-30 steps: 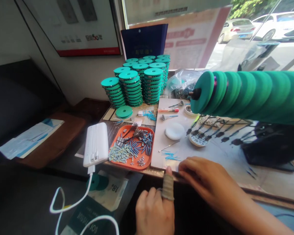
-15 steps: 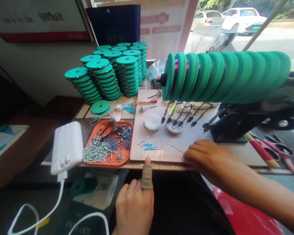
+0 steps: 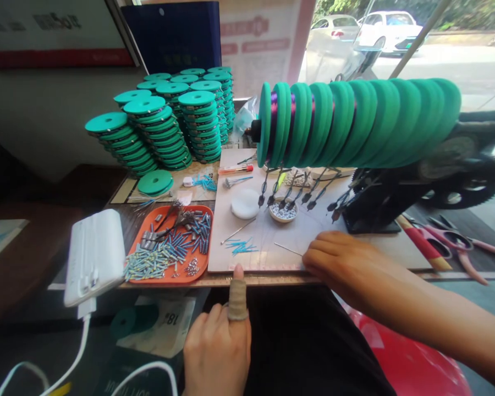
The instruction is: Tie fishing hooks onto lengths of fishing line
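My left hand [image 3: 220, 341] is at the front edge of the pale work board [image 3: 268, 264]. Its index finger, wrapped in a beige finger sleeve [image 3: 237, 300], points forward to the edge, while the other fingers curl in; anything inside them is hidden. My right hand [image 3: 334, 256] rests on the board's front edge, fingers closed around the end of a thin metal needle [image 3: 287, 249] that points left. Between the hands lie several thin blue tubes [image 3: 241, 246]. Behind them are a metal rod [image 3: 238, 231], a round white pad [image 3: 245, 203] and a small bowl of beads [image 3: 283, 209].
An orange tray [image 3: 208, 258] of small fishing parts stands left, beside a white power bank [image 3: 94, 256] with a cable. Stacked green spools [image 3: 142, 132] stand behind. A row of green spools on a shaft [image 3: 355, 124] overhangs the board. Scissors [image 3: 441, 239] lie right.
The whole view has shifted, so the scene sits a little further left. Both hands keep nearly the same pose and place at the board's edge.
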Motion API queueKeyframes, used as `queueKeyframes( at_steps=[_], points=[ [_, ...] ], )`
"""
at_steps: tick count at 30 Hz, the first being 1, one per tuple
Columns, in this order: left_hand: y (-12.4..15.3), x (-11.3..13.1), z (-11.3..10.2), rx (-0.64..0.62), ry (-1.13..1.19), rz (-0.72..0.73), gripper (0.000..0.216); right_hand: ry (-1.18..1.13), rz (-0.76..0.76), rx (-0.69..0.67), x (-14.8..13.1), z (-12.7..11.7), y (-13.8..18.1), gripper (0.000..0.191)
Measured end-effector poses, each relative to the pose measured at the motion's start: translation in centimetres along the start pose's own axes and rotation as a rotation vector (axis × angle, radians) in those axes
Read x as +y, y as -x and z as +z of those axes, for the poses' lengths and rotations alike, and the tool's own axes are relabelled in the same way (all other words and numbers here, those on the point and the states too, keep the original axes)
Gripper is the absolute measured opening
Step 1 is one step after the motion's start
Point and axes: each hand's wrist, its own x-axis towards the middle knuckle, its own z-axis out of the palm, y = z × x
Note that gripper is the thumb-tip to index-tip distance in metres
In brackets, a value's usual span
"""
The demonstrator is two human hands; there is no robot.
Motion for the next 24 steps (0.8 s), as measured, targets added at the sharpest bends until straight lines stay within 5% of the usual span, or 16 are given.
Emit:
queueKeyframes(
  at_steps=[24],
  points=[
    [-0.19, -0.12, 0.21, -0.010, -0.014, 0.015, 0.080, 0.095, -0.028, -0.034, -0.07, -0.48, -0.58, 0.016]
  ],
)
